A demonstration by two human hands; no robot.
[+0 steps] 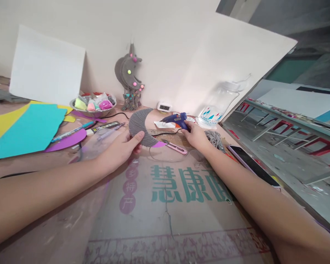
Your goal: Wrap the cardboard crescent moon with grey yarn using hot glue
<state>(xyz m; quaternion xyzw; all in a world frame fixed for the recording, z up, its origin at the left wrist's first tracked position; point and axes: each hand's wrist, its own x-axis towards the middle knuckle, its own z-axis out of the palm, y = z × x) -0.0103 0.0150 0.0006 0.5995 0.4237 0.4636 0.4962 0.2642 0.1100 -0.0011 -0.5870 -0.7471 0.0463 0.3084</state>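
My left hand (130,145) is closed on a crescent moon (139,126) wrapped in grey yarn, thumb on its front face. Its lower tip shows bare purple card (158,144). At the right, my right hand (195,135) grips the handle of a blue hot glue gun (176,118), whose nozzle points left above a small white piece (165,125). A pink utility knife (176,148) lies between the hands. A strand of yarn loops over the table near it, and a grey yarn bundle (213,138) lies beside my right wrist.
Teal card (30,128), pens and a bowl of coloured clay (78,106) lie at left. A finished-looking moon hanging (130,73) is on the wall. A small clock (164,106), plastic jar (218,104) and phone (253,165) stand or lie around the right side.
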